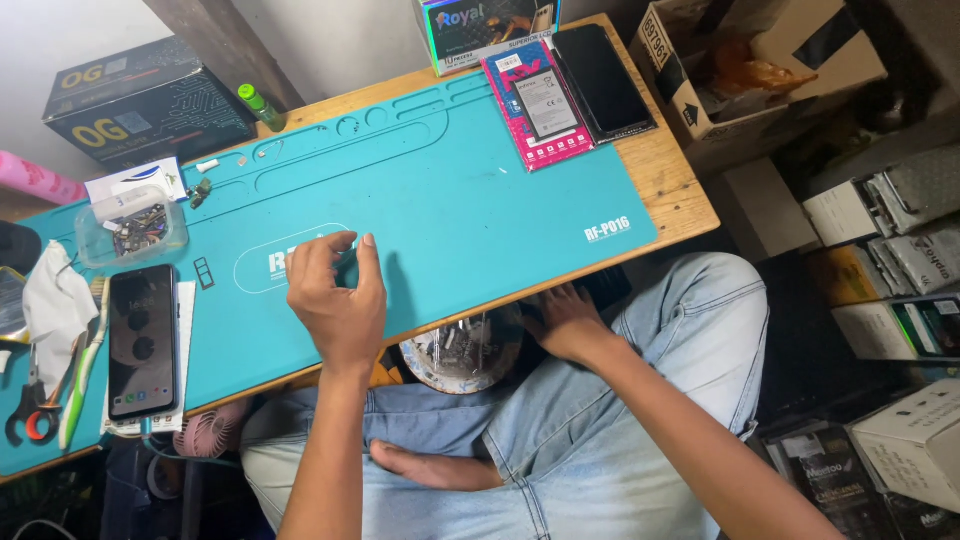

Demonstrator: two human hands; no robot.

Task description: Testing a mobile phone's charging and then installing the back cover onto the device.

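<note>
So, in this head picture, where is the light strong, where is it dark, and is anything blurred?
Head view: light falls evenly on the teal mat, with a soft shadow beside the left hand; the phone screen shows faint reflections; the right hand sits in dimness under the table edge; the boxes at right look dark; nothing is clearly blurred.

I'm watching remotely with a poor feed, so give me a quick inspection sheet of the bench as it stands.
Surface: teal work mat covering a wooden table.
Job's things: smartphone, screen up, at the mat's left end; small card tray beside it; round dish of parts below the table's front edge.
Clutter: clear box of small parts, toothbrush, white cloth, scissors, green bottle, pink packet, dark panel.
Grippers: left hand on the mat, fingertips pinched, contents not discernible; right hand at the table's front edge beside the dish.
Cables: nothing seen.
Surroundings: cardboard boxes and stacked cartons at right.
</note>
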